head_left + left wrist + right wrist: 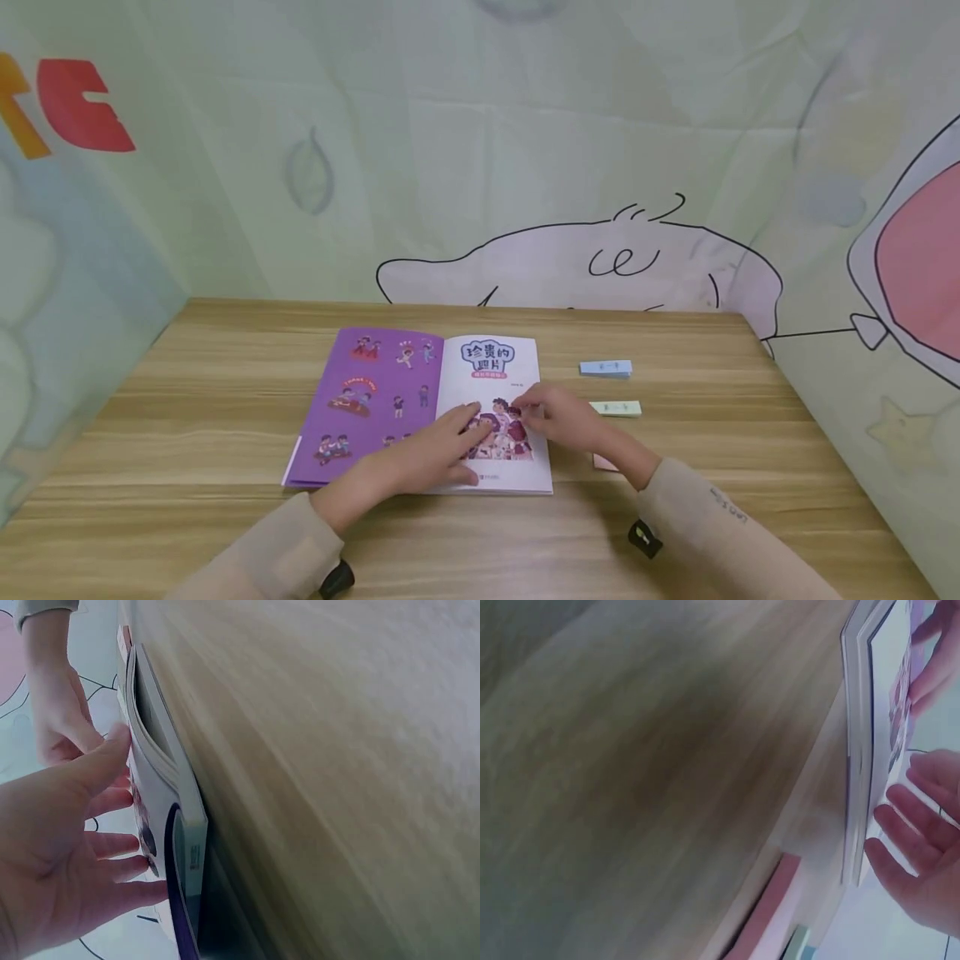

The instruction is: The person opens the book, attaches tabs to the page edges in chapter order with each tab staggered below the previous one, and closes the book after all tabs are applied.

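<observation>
An open book (453, 358) lies on the wooden table, with a purple left page (386, 375) bearing small cartoon figures. Its white right page (525, 354) carries a title and a picture of a group of people. My left hand (427, 454) rests on the lower part of the white page, fingers spread. At that page's right edge is my right hand (566, 421), its fingertips over the picture. In the right wrist view, the fingers (922, 832) are loosely bent beside the book's page edges, with nothing between them. The left wrist view shows the book's thickness (191, 847) from the side.
To the right of the book are a blue folded paper strip (606, 367), a pale green one (621, 408) and a pink one (603, 462), partly hidden by the right arm. Fabric with cartoon drawings (450, 167) borders the table (225, 358) at the back and sides.
</observation>
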Demonstrator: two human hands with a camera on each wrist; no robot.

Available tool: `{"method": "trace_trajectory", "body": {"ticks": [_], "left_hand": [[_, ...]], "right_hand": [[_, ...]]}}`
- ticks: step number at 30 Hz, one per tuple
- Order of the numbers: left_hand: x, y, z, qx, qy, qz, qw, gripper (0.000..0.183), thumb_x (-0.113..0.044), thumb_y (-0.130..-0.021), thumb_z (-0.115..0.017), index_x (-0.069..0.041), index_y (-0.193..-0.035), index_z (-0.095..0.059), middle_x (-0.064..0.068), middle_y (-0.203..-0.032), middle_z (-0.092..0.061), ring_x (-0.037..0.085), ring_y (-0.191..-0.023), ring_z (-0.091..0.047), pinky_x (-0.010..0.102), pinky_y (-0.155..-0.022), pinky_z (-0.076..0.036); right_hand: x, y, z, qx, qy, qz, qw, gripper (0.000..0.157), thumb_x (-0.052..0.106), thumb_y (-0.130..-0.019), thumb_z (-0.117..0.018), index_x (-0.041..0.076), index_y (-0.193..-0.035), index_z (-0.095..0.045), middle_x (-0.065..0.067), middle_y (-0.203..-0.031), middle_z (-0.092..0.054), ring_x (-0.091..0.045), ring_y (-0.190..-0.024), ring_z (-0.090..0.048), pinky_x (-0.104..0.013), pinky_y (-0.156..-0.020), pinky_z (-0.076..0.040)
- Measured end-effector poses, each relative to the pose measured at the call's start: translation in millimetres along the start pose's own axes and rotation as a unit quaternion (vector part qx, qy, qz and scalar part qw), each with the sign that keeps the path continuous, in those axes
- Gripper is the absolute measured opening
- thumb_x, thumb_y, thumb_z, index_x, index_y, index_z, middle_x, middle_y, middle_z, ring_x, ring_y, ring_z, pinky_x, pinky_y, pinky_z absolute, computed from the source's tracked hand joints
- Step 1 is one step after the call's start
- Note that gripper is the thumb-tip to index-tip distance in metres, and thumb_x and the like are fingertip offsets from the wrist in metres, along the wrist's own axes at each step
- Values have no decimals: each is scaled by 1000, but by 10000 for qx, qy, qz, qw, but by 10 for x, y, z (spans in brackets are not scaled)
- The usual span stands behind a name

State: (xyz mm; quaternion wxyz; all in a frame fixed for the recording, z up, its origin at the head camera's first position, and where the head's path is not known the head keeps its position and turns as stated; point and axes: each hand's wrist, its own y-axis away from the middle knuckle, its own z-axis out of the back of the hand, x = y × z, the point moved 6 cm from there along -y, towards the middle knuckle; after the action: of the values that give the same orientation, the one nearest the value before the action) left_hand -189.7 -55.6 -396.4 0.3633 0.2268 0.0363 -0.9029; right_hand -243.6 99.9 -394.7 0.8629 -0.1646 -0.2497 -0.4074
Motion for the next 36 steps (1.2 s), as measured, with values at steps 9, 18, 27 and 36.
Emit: {"method": "trace_trajectory", "body": {"ticks": [9, 18, 27, 36], "left_hand": [[-28, 3, -45, -16, 65, -9, 10000, 69, -31, -87, -64, 0, -142, -35, 27, -148, -19, 39, -137, -18, 46, -110, -22], [-32, 13, -48, -46, 92, 1, 9999, 69, -31, -87, -64, 0, -142, -35, 28, -148, -19, 40, -137, -18, 46, -110, -21], [-26, 11, -56, -20, 150, 58, 9999, 69, -31, -87, -63, -1, -142, -35, 26, -149, -19, 39, -137, -17, 46, -110, -21], [-31, 16, -51, -26, 170, 52, 9998, 69, -30, -87, -63, 0, -142, -34, 27, -149, -19, 39, -137, -18, 46, -110, -22]], "right_hand": [[-282, -5, 120, -912, -340, -1173, 9883, 24, 0, -84, -63, -1, -107, -68, -11, -99, -67, -20, -86, -61, -30, -74, -53], [-463, -32, 100, -1260, -1464, -2447, 9502, 35, -2, -82, -63, -8, -116, -61, -13, -91, -64, -17, -72, -58, -26, -61, -52], [-585, -39, -17, -1283, -2567, -3249, 9012, 39, -6, -82, -59, -8, -121, -57, -14, -91, -59, -14, -68, -56, -23, -61, -53], [-562, -23, -15, -1428, -2911, -3271, 8876, 42, -7, -82, -57, -8, -124, -55, -16, -98, -59, -14, -72, -58, -24, -63, -54]]}}
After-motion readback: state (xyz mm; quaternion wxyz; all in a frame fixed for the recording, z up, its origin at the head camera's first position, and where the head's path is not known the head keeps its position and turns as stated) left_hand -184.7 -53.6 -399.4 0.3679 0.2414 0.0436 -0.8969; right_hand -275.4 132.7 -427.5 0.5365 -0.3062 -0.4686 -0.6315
